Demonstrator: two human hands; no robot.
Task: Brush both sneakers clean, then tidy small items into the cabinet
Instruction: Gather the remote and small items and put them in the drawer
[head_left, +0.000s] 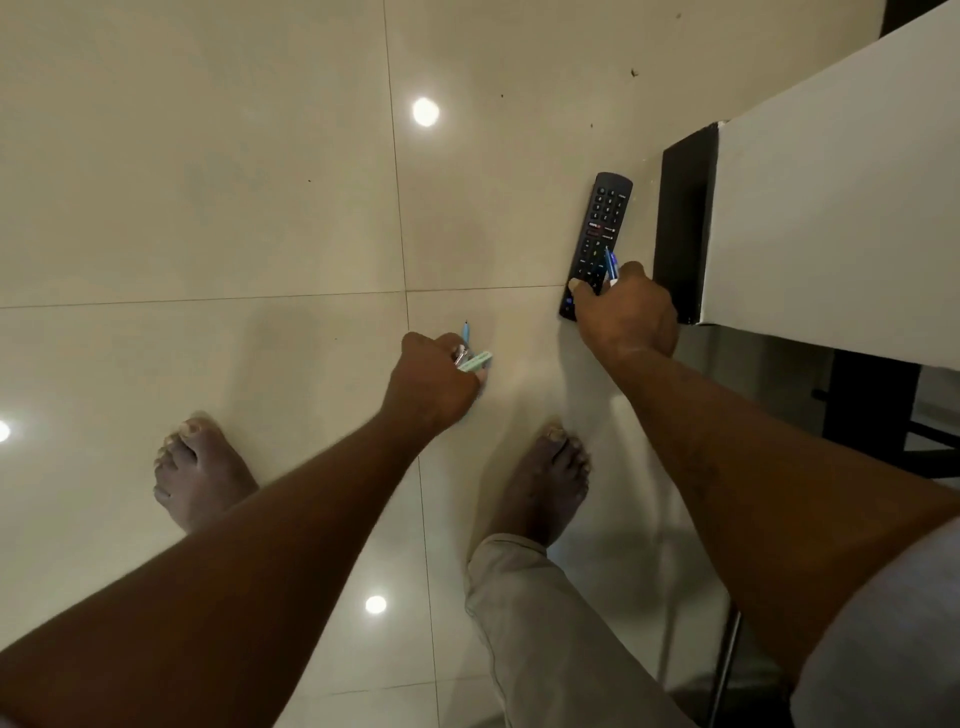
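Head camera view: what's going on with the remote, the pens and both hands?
Left hand: curled round light blue pen and pale green item.
Right hand: grips remote and blue pen.
Remote: buttons up; on floor or lifted, cannot tell.
Light blue pen: tip pokes out.
Blue pen: crosses the remote.

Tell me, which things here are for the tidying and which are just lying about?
For the job: remote, with the right hand's thumb on it; blue pen in that hand; pale pen and green stick in the left hand.
Just there: floor; bare feet; white unit, unless that is the cabinet.
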